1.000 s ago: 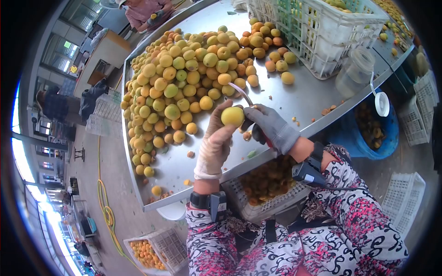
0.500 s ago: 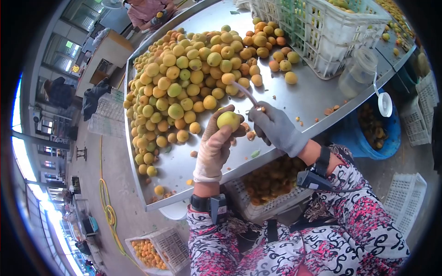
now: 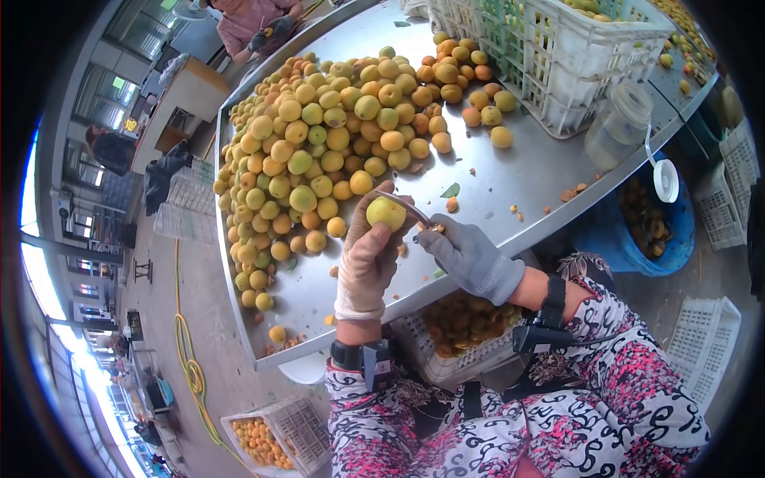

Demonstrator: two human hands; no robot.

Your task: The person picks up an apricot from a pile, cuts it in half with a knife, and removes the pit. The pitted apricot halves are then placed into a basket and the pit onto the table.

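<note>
A yellow-green apricot [image 3: 386,213] is held in the gloved fingers of my left hand [image 3: 365,267], raised over the near edge of the metal table [image 3: 530,171]. My right hand [image 3: 478,259], in a grey glove, is closed round the handle end of a curved knife [image 3: 413,210]. Its thin blade points left and lies right at the upper side of the apricot. Beyond both hands spreads a big heap of apricots [image 3: 319,135]. Small fruit scraps and a green leaf [image 3: 450,190] lie on the metal near my hands.
At the back right stands a white plastic crate [image 3: 570,60] beside a clear jar [image 3: 613,131]. Below the table edge is a crate [image 3: 434,368] of split fruit. A blue bucket [image 3: 676,247] with fruit pieces stands right. Another person [image 3: 247,28] works across the table.
The knife has swung down and left from above the heap to the apricot. My right hand has lowered and turned slightly. My left hand still holds the apricot, shifted slightly left.
</note>
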